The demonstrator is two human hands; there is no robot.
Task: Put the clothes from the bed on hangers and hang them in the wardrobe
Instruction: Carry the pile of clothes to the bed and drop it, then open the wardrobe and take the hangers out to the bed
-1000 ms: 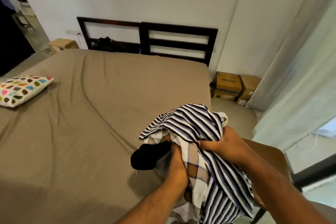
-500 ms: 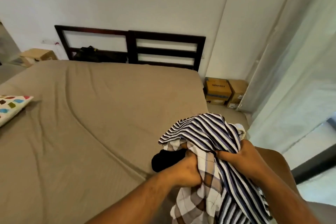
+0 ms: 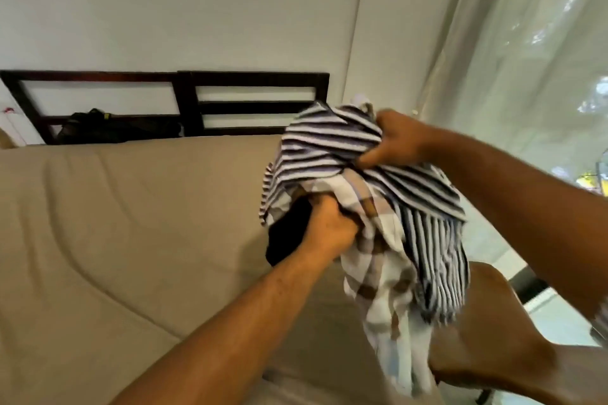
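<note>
Clutching tight: left hand (image 3: 329,233) fisted round checked cloth (image 3: 378,276), right hand (image 3: 396,141) above that grip, bunching striped shirt (image 3: 329,148).

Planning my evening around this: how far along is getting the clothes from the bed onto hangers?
Early. Done: only the pick-up from the bed. In hand: the left hand grips a plaid garment and a black garment; the right hand grips a striped garment. Left: no hanger or wardrobe is in view, so every piece has yet to be hung.
</note>
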